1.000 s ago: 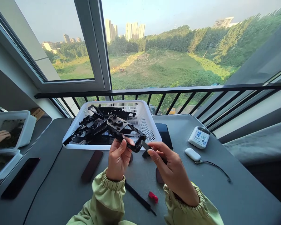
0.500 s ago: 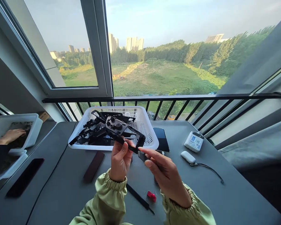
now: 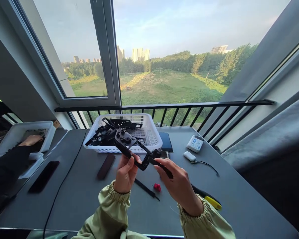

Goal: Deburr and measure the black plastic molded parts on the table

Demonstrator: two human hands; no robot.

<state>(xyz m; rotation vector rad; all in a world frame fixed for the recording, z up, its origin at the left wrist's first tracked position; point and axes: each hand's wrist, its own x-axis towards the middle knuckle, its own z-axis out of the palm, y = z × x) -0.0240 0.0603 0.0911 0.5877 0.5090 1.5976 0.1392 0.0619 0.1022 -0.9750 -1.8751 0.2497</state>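
My left hand (image 3: 126,172) is closed on a black plastic frame part (image 3: 131,146), held up above the grey table (image 3: 84,196). My right hand (image 3: 178,184) is closed on a thin black tool (image 3: 161,167) whose tip meets the frame's right corner. Behind the hands stands a white perforated basket (image 3: 153,134) holding several more black plastic parts (image 3: 104,134). Both sleeves are light green.
On the table lie a small red piece (image 3: 157,187), a thin black tool (image 3: 146,190), a dark strip (image 3: 106,166), a phone (image 3: 165,141), a white device (image 3: 194,143), a white cabled pod (image 3: 189,156) and a yellow-tipped tool (image 3: 211,201). At the left, another person's hand (image 3: 31,140) rests in a white tray (image 3: 48,131).
The view has tilted up and pulled back. My hands stay on the frame and tool, now lower in view. The other person's arm reaches further into the left tray.
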